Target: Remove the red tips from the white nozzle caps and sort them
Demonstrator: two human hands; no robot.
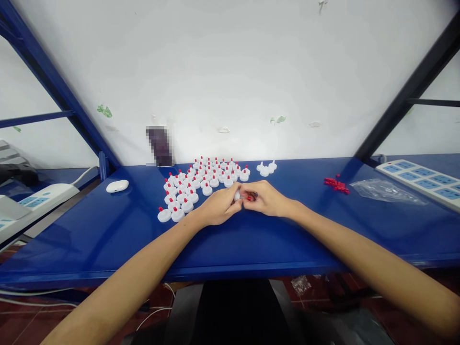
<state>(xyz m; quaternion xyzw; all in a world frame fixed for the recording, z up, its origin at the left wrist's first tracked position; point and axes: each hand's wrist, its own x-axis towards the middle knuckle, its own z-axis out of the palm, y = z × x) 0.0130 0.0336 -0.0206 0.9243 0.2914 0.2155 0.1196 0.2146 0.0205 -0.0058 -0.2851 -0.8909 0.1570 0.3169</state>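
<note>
My left hand (219,206) and my right hand (264,198) meet at the middle of the blue table (108,230). The left fingers pinch a small white cap (237,195). The right fingers press a small red tip (249,198) against it. Just behind and to the left lie several finished white caps with red tips (196,184) in rows. A few plain white caps (266,167) sit behind my right hand. A pile of loose red tips (337,185) lies further right.
A clear plastic bag (384,190) lies right of the red tips. White power strips sit at the far right (420,181) and far left (34,201). A white mouse-like object (117,186) rests at back left. Blue frame bars rise on both sides.
</note>
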